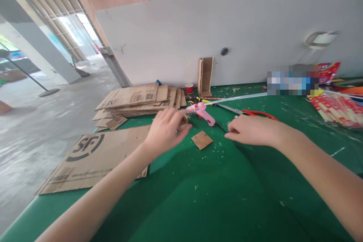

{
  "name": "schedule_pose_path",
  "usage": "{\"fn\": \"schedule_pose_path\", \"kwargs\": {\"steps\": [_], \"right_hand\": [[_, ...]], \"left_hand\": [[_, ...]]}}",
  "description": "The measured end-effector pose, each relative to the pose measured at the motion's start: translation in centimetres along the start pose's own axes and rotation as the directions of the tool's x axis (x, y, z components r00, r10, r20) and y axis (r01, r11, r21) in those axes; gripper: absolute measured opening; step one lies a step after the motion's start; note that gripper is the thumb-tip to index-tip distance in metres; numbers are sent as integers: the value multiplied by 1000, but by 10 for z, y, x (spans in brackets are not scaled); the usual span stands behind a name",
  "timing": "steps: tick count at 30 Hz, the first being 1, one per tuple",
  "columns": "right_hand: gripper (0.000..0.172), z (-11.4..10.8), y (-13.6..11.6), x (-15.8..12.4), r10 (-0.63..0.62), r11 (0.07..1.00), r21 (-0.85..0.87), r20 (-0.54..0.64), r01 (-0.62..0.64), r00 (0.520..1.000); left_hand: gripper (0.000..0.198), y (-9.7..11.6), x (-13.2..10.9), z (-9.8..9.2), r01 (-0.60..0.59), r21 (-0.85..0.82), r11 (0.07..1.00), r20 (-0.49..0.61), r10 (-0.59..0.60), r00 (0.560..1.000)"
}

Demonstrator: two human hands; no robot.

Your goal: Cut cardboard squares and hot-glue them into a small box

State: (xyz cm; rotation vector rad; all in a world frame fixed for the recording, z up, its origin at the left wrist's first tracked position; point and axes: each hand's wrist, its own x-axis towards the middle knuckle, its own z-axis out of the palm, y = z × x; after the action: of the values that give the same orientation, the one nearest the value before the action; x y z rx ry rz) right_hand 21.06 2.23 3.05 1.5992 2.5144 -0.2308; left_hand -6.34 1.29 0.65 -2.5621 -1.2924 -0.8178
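Note:
My left hand (166, 130) curves around a small folded cardboard piece (183, 123), which sits between thumb and fingers and is partly hidden. To its right lies a pink hot glue gun (202, 112) with a clear glue stick (238, 99) reaching out of its back. My right hand (249, 130) is closed, its fingers curled down by the black cord (220, 127) of the glue gun. Whether its fingertips grip the cord cannot be made out. A small square of cardboard (202, 140) rests flat on the green table (198, 196) between my hands.
At the left lie a large printed cardboard sheet (96, 159) and a cardboard stack (136, 96). An upright cardboard channel (206, 76) leans by the white wall panel (170, 45), beside a red tin (189, 88). Red-handled scissors (258, 113) and red-and-white packets (337, 109) lie right.

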Motion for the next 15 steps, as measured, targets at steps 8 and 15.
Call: {"fn": "schedule_pose_path", "kwargs": {"steps": [8, 15], "right_hand": [[25, 6, 56, 15, 315, 943, -82, -84, -322, 945], [9, 21, 57, 25, 287, 954, -55, -120, -295, 950]], "left_hand": [[24, 54, -3, 41, -19, 41, 999, 389, 1, 921], [25, 31, -1, 40, 280, -452, 847, 356, -116, 927]]}}
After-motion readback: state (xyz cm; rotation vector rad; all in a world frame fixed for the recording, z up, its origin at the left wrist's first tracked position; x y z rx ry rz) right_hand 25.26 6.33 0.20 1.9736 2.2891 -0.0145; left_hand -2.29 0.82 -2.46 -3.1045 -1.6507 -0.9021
